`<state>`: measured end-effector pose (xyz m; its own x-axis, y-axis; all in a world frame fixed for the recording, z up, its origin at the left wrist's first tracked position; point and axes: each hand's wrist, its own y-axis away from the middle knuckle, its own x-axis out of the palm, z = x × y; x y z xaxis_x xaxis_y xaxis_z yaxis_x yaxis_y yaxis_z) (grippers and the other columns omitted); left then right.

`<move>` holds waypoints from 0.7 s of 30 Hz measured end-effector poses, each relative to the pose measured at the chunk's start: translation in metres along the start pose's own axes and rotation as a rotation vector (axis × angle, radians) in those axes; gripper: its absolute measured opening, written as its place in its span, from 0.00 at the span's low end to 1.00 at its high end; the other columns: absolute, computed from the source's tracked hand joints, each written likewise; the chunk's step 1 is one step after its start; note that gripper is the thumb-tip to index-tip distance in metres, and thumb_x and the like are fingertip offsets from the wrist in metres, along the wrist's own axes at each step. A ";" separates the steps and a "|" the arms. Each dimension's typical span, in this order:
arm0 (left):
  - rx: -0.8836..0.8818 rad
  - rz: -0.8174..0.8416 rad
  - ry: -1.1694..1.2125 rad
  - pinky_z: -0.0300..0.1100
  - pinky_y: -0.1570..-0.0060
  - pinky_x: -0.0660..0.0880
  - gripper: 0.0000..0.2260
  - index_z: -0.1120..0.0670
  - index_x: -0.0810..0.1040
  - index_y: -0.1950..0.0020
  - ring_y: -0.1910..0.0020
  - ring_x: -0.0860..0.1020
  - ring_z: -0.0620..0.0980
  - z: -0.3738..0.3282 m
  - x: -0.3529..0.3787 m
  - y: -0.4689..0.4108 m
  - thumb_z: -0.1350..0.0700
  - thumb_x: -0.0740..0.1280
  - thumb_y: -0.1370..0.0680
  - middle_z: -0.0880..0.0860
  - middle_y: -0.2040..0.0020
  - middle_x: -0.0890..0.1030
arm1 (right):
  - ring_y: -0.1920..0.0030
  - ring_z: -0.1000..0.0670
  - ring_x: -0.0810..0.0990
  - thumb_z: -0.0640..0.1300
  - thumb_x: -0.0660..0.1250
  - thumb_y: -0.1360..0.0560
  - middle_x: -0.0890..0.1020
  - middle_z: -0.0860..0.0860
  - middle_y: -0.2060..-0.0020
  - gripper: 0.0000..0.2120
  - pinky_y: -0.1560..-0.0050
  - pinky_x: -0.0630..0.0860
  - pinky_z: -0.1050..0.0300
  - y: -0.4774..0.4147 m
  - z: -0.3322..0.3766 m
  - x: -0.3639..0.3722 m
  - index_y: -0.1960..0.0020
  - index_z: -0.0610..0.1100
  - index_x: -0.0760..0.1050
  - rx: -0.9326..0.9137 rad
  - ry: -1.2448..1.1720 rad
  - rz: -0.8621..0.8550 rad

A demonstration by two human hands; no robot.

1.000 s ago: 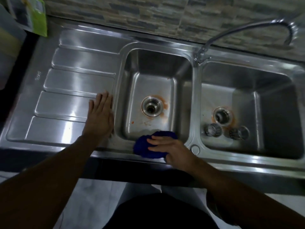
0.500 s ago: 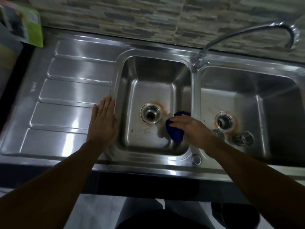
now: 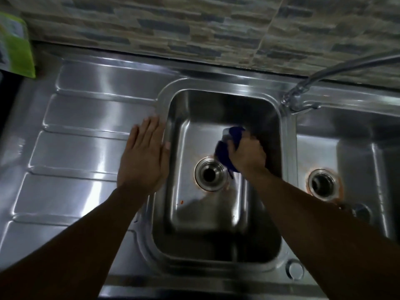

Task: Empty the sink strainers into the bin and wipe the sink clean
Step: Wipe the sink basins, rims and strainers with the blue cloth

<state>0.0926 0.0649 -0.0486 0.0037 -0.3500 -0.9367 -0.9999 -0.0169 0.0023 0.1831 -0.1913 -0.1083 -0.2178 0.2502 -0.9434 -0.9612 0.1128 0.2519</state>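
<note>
A steel double sink fills the view. Inside the left basin (image 3: 190, 215), my right hand (image 3: 246, 154) grips a dark blue cloth (image 3: 225, 152) against the basin floor, just right of and behind the open drain (image 3: 211, 174). Orange residue rings that drain. My left hand (image 3: 145, 156) rests flat, fingers straight, on the drainboard at the basin's left rim. The right basin (image 3: 357, 152) has its own drain (image 3: 322, 184) with orange staining around it. A metal strainer (image 3: 361, 212) lies on that basin's floor, partly hidden by my right forearm.
The ribbed drainboard (image 3: 82, 148) stretches to the left. A curved tap (image 3: 303, 92) rises from the divider between the basins and arcs right. A green packet (image 3: 17, 46) stands at the far left by the tiled wall.
My right hand carried the blue cloth from the front rim of the left basin down onto its floor and then farther back beside the drain. The left hand stayed on the drainboard.
</note>
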 end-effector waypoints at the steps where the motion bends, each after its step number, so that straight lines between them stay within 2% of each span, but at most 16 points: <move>1: 0.003 -0.005 -0.006 0.55 0.19 0.51 0.27 0.56 0.57 0.19 0.18 0.51 0.51 0.000 0.000 0.000 0.46 0.45 0.15 0.56 0.18 0.58 | 0.35 0.36 0.73 0.61 0.60 0.22 0.73 0.39 0.33 0.29 0.39 0.73 0.44 0.000 0.002 0.012 0.29 0.44 0.68 -0.072 0.088 0.001; 3: 0.009 -0.018 -0.015 0.56 0.19 0.52 0.26 0.57 0.59 0.19 0.18 0.52 0.52 0.000 0.000 0.000 0.47 0.46 0.15 0.57 0.18 0.59 | 0.23 0.37 0.57 0.64 0.55 0.22 0.59 0.41 0.22 0.34 0.25 0.60 0.42 0.003 0.005 0.037 0.22 0.45 0.59 -0.194 0.158 0.044; 4: 0.011 -0.020 -0.014 0.56 0.19 0.52 0.26 0.57 0.59 0.20 0.18 0.53 0.52 -0.001 0.000 -0.001 0.48 0.47 0.15 0.57 0.19 0.59 | 0.20 0.38 0.50 0.64 0.52 0.20 0.53 0.41 0.20 0.36 0.22 0.52 0.42 0.004 0.006 0.049 0.20 0.45 0.54 -0.206 0.150 0.064; 6: 0.006 -0.017 -0.007 0.56 0.20 0.53 0.26 0.58 0.61 0.20 0.18 0.53 0.53 -0.002 0.000 -0.001 0.48 0.48 0.16 0.57 0.19 0.60 | 0.20 0.39 0.45 0.61 0.49 0.18 0.49 0.39 0.20 0.35 0.21 0.45 0.42 0.003 0.012 0.068 0.19 0.41 0.48 -0.128 0.099 0.037; 9: 0.000 -0.033 -0.007 0.56 0.20 0.53 0.25 0.58 0.63 0.21 0.18 0.55 0.53 -0.003 0.000 -0.002 0.49 0.50 0.16 0.58 0.20 0.62 | 0.20 0.39 0.44 0.56 0.47 0.16 0.48 0.39 0.20 0.32 0.21 0.44 0.43 -0.008 0.045 0.085 0.19 0.38 0.46 0.038 0.016 -0.033; 11: 0.015 -0.052 -0.005 0.57 0.20 0.55 0.25 0.58 0.64 0.21 0.18 0.56 0.54 -0.003 0.001 -0.002 0.51 0.52 0.17 0.58 0.20 0.62 | 0.20 0.38 0.44 0.55 0.46 0.16 0.46 0.37 0.20 0.32 0.21 0.42 0.43 -0.013 0.077 0.091 0.20 0.36 0.45 0.035 0.014 -0.031; 12: 0.024 -0.064 -0.006 0.58 0.21 0.56 0.24 0.59 0.64 0.22 0.19 0.57 0.54 -0.003 0.001 -0.002 0.51 0.53 0.17 0.58 0.20 0.63 | 0.20 0.36 0.44 0.55 0.47 0.16 0.46 0.35 0.21 0.34 0.21 0.41 0.42 -0.012 0.092 0.095 0.20 0.34 0.45 -0.027 -0.004 -0.026; 14: 0.038 -0.083 -0.014 0.59 0.21 0.57 0.24 0.60 0.66 0.23 0.19 0.58 0.55 -0.002 0.002 -0.002 0.52 0.53 0.17 0.59 0.21 0.64 | 0.21 0.35 0.42 0.55 0.51 0.19 0.45 0.34 0.21 0.37 0.21 0.39 0.42 -0.004 0.111 0.106 0.20 0.33 0.45 -0.285 -0.050 0.026; 17: 0.038 -0.081 -0.013 0.59 0.22 0.57 0.24 0.61 0.66 0.23 0.19 0.58 0.55 -0.001 0.000 -0.003 0.51 0.52 0.16 0.59 0.21 0.64 | 0.20 0.39 0.45 0.52 0.53 0.21 0.48 0.39 0.20 0.36 0.20 0.46 0.42 -0.012 0.094 0.103 0.19 0.36 0.46 -0.667 -0.060 0.167; 19: 0.041 -0.085 -0.008 0.59 0.22 0.57 0.24 0.61 0.66 0.23 0.19 0.59 0.56 -0.002 0.000 -0.003 0.52 0.52 0.16 0.59 0.21 0.64 | 0.20 0.39 0.51 0.50 0.58 0.22 0.54 0.40 0.20 0.35 0.22 0.53 0.39 -0.025 0.058 0.098 0.20 0.36 0.53 -0.711 0.019 0.137; 21: 0.040 -0.087 -0.004 0.59 0.21 0.57 0.24 0.60 0.66 0.23 0.19 0.58 0.55 -0.002 0.000 -0.002 0.52 0.52 0.16 0.59 0.21 0.64 | 0.21 0.38 0.53 0.49 0.59 0.24 0.55 0.40 0.21 0.35 0.23 0.55 0.38 -0.031 0.015 0.092 0.21 0.37 0.55 -0.538 0.123 0.058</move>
<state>0.0941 0.0635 -0.0482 0.0904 -0.3448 -0.9343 -0.9956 -0.0094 -0.0928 0.1955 -0.1568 -0.1997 -0.2602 0.1239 -0.9576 -0.8909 -0.4132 0.1886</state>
